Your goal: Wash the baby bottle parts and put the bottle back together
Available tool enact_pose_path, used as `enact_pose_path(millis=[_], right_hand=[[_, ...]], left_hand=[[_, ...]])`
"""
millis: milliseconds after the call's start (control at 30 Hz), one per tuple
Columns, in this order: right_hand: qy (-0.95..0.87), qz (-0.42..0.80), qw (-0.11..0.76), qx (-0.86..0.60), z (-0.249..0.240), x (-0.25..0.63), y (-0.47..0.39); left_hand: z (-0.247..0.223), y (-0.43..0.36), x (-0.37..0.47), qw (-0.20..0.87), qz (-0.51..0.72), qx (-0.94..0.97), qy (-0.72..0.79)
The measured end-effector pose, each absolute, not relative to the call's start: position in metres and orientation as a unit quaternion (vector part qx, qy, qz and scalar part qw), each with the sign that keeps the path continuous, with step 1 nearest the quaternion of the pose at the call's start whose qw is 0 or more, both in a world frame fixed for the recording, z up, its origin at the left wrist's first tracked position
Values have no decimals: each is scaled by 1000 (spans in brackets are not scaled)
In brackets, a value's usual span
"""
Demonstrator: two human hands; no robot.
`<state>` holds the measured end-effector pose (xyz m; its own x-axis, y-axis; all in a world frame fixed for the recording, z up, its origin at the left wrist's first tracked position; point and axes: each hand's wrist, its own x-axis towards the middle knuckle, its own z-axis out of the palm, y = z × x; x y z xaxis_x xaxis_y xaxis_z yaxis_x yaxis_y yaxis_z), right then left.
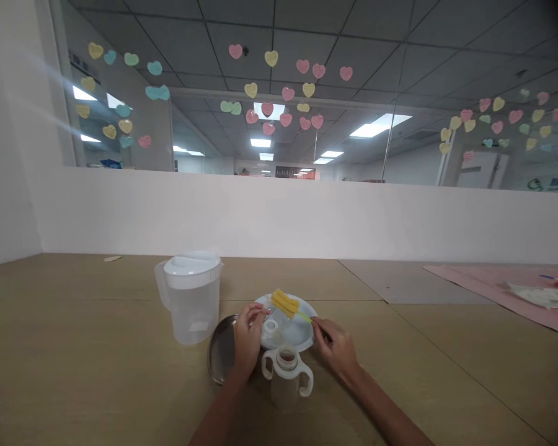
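Note:
My right hand (pixel 335 344) grips the thin handle of a bottle brush whose yellow sponge head (pixel 285 302) is raised over a white plate (pixel 302 332). My left hand (pixel 247 333) pinches a small clear part at the plate's left edge, close to the sponge. A small white cap-like piece (pixel 272 326) lies on the plate. In front of the plate stands a baby bottle with two white handles (pixel 287 371), open at the top, between my two forearms.
A clear plastic pitcher with a white lid (pixel 191 294) stands left of the plate. A round metal lid (pixel 221 355) lies beside my left wrist. A pink mat (pixel 502 285) with items lies at the far right. A white low wall runs behind the table.

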<state>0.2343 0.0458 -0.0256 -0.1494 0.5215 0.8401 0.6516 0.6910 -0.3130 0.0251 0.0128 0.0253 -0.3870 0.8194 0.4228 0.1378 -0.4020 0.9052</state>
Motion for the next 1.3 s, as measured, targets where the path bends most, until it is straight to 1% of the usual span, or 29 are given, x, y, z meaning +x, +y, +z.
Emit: enact_pose_path(millis=[167,267,467,667,800,1033,1167,1300], right_hand=[[-774,-107,507,-363,-27,233,43],[-787,-135,490,-351,-26,232,41],[-803,-139,487,-314,-22,232,37],[-790,-148,493,-333,-20,234,35],[-791,-149,494,-328,-22,234,38],[-791,-154,483,-343,-22,230,35],[-799,-159,485,-319,-21,233,34],[-819,-185,453,-298,-20,240,37]], left_hand=[[16,11,20,182,660,517,514],[7,12,16,170,656,508,531],[1,14,14,219,643,502,536],[12,9,18,202,642,498,546],[17,8,16,223,670,465,534],[22,8,18,309,699,437,474],[25,7,18,328,717,421,448],[25,12,10,350,754,386,400]])
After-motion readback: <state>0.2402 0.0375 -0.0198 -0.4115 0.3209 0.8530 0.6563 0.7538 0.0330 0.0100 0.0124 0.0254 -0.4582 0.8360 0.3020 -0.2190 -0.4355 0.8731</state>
